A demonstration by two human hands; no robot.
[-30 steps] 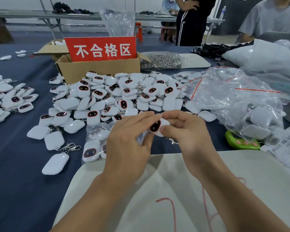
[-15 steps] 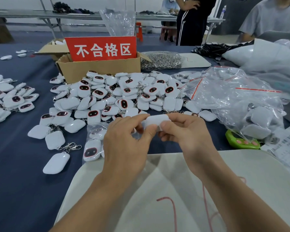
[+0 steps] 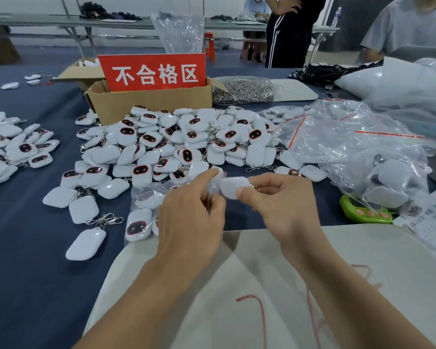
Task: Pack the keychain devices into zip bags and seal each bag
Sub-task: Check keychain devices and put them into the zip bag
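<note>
While it is lying sideways over the blue cloth [image 3: 23,273], the smooth, rounded white keychain device [image 3: 233,186] is being pinched by the right hand [image 3: 282,207], thumb and fingers curled around it. The left hand [image 3: 189,217] is pinching a thin, clear zip bag [image 3: 215,186] just beside it.

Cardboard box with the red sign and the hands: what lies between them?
Head view: a heap of white keychain devices fills the stretch from the cardboard box to the left hand and right hand.
</note>
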